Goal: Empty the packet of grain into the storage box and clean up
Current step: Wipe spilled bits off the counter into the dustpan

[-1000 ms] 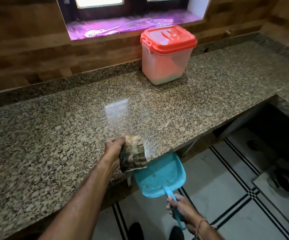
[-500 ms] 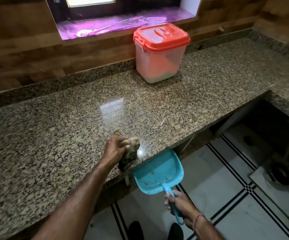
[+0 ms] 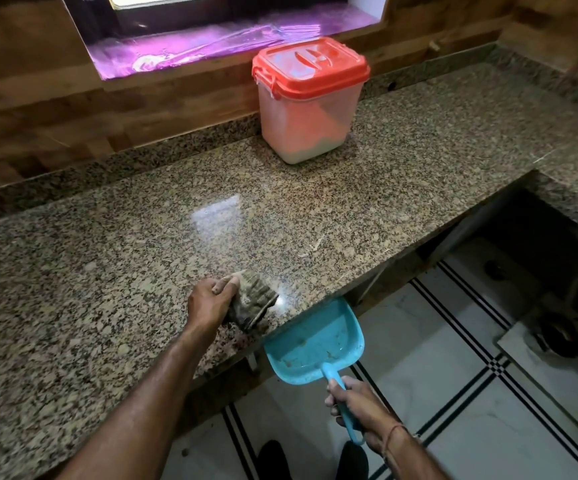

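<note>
Your left hand point(image 3: 211, 301) is clamped round a folded, mottled cloth point(image 3: 253, 299), pressing it flat on the granite counter point(image 3: 114, 271) right by the front edge, approx. mid-length. Your right hand point(image 3: 360, 407) is closed tight on the handle of a blue dustpan point(image 3: 312, 344), held below & just outside that front edge, w/ its open mouth tucked up against the counter lip beside the cloth. Some brownish bits lie in the pan. The storage box point(image 3: 306, 109), clear body w/ red lid point(image 3: 310, 65) closed, stands toward the back edge of the counter near the wood-look wall, under the window sill point(image 3: 211, 46), well apart from both hands; pale grain fills the bottom of it. A few pale specks lie on the counter between box & front edge. No grain packet visible to me. Your shoes show on the white tiled floor point(image 3: 436, 358) below.
</note>
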Demonstrator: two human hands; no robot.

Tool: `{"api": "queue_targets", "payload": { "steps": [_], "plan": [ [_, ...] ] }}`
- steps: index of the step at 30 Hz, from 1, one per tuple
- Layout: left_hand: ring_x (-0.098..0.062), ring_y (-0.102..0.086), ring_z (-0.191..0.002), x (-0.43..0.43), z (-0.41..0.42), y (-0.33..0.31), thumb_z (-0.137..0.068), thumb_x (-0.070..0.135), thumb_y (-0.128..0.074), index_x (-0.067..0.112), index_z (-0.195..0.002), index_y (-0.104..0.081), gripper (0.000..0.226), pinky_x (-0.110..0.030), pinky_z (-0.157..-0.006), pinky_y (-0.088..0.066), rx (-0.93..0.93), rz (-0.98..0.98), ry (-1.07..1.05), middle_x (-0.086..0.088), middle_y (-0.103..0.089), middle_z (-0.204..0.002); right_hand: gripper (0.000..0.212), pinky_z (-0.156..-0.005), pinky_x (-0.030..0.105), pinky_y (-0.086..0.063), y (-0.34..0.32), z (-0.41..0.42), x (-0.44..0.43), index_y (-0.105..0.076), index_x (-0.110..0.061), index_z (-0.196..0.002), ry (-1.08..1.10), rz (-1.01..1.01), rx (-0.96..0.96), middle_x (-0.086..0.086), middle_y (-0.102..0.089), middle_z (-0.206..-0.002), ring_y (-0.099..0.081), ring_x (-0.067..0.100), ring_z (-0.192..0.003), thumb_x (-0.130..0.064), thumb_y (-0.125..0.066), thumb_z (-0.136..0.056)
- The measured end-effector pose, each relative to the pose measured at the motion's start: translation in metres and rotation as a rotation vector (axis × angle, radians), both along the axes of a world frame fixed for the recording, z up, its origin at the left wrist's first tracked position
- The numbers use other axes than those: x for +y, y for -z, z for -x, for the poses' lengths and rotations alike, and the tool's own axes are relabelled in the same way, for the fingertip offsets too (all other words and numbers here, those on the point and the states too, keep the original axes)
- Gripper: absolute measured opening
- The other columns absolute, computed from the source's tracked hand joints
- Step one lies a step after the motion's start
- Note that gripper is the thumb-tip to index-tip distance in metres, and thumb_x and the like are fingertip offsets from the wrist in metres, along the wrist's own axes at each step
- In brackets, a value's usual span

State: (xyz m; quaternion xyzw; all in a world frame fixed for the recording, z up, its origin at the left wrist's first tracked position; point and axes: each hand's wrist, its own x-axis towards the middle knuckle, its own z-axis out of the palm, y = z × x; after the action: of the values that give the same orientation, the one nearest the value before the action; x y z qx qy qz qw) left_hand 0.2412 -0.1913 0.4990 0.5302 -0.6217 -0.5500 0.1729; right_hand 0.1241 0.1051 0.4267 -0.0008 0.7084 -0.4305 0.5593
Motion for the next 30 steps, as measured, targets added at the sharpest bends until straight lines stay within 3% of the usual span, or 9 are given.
{"api": "queue_targets", "payload": {
  "steps": [2, 4, 7, 12, 16, 21, 24, 26, 30],
  "plan": [
    [-0.023, -0.066, -0.078, -0.004, 0.000, 0.003, -0.097, 0.028, -0.065, 0.008, -0.095, -0.058, 0.021, -0.037, -0.062, -0.058, -0.051, 0.063, -0.090, -0.011, -0.067, -0.093, 0.019, -0.055, 0.023, -0.045, 0.001, 0.002, 0.000, -0.060, -0.008, -0.100, 0.008, 0.002, -0.009, 0.003, -0.067, -0.074, -0.056, 0.012, -0.059, -0.026, -0.055, -0.103],
    [-0.020, -0.059, -0.086, -0.012, 0.001, 0.007, -0.097, 0.024, -0.066, 0.010, -0.105, -0.053, 0.021, -0.032, -0.059, -0.054, -0.222, 0.362, -0.117, -0.012, -0.058, -0.106, 0.019, -0.055, 0.024, -0.044, 0.004, 0.003, 0.001, -0.059, -0.007, -0.100, 0.020, 0.011, -0.017, 0.004, -0.066, -0.074, -0.056, 0.012, -0.059, -0.026, -0.055, -0.103],
    [-0.020, -0.051, -0.089, -0.012, 0.003, 0.018, -0.094, 0.022, -0.068, 0.016, -0.108, -0.056, 0.020, -0.028, -0.061, -0.047, -0.354, 0.670, 0.045, -0.012, -0.051, -0.110, 0.019, -0.052, 0.023, -0.042, 0.010, 0.006, 0.003, -0.057, -0.006, -0.101, 0.052, 0.023, -0.036, 0.004, -0.065, -0.073, -0.054, 0.011, -0.057, -0.024, -0.054, -0.104],
    [-0.015, -0.064, -0.083, 0.019, 0.009, 0.043, -0.090, 0.035, -0.074, 0.022, -0.102, -0.063, 0.021, -0.025, -0.060, -0.048, -0.300, 0.276, 0.208, 0.003, -0.067, -0.093, 0.020, -0.052, 0.023, -0.042, 0.015, 0.006, 0.005, -0.056, -0.006, -0.101, 0.060, 0.027, -0.052, 0.003, -0.064, -0.071, -0.053, 0.011, -0.057, -0.025, -0.055, -0.103],
    [-0.015, -0.066, -0.082, 0.015, 0.013, 0.050, -0.087, 0.058, -0.068, 0.025, -0.100, -0.064, 0.036, -0.036, -0.069, -0.059, -0.287, 0.280, 0.167, 0.005, -0.069, -0.090, 0.020, -0.053, 0.023, -0.043, 0.017, 0.008, 0.006, -0.056, -0.006, -0.100, 0.069, 0.037, -0.048, 0.004, -0.065, -0.073, -0.054, 0.012, -0.057, -0.025, -0.056, -0.103],
    [-0.009, -0.067, -0.070, 0.012, 0.013, 0.042, -0.092, 0.070, -0.051, 0.025, -0.089, -0.073, 0.050, -0.021, -0.058, -0.047, -0.302, 0.288, 0.182, 0.007, -0.071, -0.077, 0.020, -0.053, 0.023, -0.042, 0.018, 0.008, 0.000, -0.055, -0.005, -0.100, 0.080, 0.059, -0.065, 0.006, -0.064, -0.074, -0.053, 0.012, -0.058, -0.024, -0.055, -0.103],
    [-0.010, -0.068, -0.082, 0.010, 0.003, 0.057, -0.087, 0.059, -0.067, 0.033, -0.094, -0.064, 0.027, -0.037, -0.076, -0.058, -0.297, 0.367, 0.235, 0.009, -0.071, -0.090, 0.020, -0.055, 0.023, -0.043, 0.020, 0.007, -0.004, -0.056, -0.005, -0.101, 0.066, 0.069, -0.080, 0.005, -0.064, -0.076, -0.054, 0.012, -0.061, -0.025, -0.055, -0.103],
    [-0.013, -0.060, -0.095, 0.013, -0.003, 0.067, -0.078, 0.061, -0.074, 0.035, -0.091, -0.058, 0.033, -0.044, -0.087, -0.054, -0.353, 0.444, 0.200, 0.007, -0.060, -0.099, 0.021, -0.056, 0.023, -0.044, 0.022, 0.005, -0.006, -0.057, -0.006, -0.102, 0.060, 0.064, -0.088, 0.005, -0.065, -0.077, -0.055, 0.012, -0.063, -0.026, -0.055, -0.103],
    [-0.023, -0.044, -0.110, 0.024, 0.007, 0.063, -0.071, 0.064, -0.079, 0.028, -0.102, -0.056, 0.053, -0.036, -0.085, -0.039, -0.459, 0.423, 0.026, -0.004, -0.044, -0.116, 0.021, -0.055, 0.024, -0.044, 0.026, 0.004, -0.007, -0.057, -0.005, -0.101, 0.057, 0.053, -0.091, 0.005, -0.065, -0.077, -0.055, 0.013, -0.063, -0.026, -0.056, -0.103]
  ]
}}
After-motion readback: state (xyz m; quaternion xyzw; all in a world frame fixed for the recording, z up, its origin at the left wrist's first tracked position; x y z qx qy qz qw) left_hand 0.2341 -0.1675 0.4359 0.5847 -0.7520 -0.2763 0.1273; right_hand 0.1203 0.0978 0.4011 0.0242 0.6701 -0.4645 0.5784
